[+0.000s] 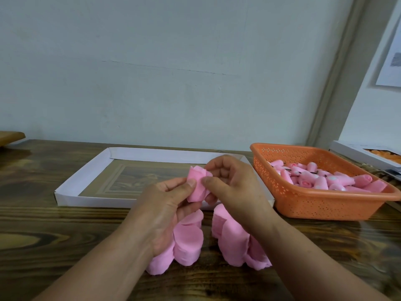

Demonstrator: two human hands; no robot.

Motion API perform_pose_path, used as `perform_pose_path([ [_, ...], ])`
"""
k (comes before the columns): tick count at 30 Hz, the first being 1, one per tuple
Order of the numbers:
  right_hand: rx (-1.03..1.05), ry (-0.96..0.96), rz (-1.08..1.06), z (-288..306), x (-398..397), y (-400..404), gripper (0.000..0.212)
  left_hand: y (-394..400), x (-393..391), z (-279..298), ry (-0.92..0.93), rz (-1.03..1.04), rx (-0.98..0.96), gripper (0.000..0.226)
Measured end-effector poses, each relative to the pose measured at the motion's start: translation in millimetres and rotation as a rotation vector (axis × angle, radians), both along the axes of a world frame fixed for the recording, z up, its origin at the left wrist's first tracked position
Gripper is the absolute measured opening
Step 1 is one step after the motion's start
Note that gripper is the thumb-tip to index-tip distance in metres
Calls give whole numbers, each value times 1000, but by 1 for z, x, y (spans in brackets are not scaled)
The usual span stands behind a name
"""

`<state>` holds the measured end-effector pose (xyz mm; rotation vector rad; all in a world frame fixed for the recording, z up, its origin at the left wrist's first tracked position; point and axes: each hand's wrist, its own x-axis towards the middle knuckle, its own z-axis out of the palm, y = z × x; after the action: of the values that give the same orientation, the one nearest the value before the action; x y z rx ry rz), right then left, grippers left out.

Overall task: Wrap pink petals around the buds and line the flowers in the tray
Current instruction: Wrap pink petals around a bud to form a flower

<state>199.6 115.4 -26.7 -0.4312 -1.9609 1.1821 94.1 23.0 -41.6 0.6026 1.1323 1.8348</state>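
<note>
Both thumbs pinched on one pink flower (196,184), left hand (171,205) curled round its base, right hand (230,181) pressing a petal to its side. Held just above the white tray's (67,195) near rim. Wrapping under way, it seems; no flowers visible in the tray. Petal stacks (232,240) near side of tray; bud-filled orange basket (303,203) just right of it.

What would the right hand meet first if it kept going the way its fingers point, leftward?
The right hand already pinches the pink flower, so that comes first; just beyond it is the left hand, gripping the same flower. Depth between them is hard to judge.
</note>
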Motion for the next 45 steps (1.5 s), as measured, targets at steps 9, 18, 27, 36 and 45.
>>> perform_pose_path([
  [9,167,21,-89,-3,-3,-3,29,1,0,-1,-17,13,-5,23],
  [18,151,-7,-107,-3,-3,-6,20,3,1,-6,20,26,16,38],
  [27,-45,-51,5,2,-1,-7,40,5,1,-7,28,102,16,14],
  [36,-136,-197,98,9,7,10,38,1,7,-6,195,63,-29,22],
  [45,-49,-230,166,15,11,20,8,3,12,-4,247,-18,-52,35],
])
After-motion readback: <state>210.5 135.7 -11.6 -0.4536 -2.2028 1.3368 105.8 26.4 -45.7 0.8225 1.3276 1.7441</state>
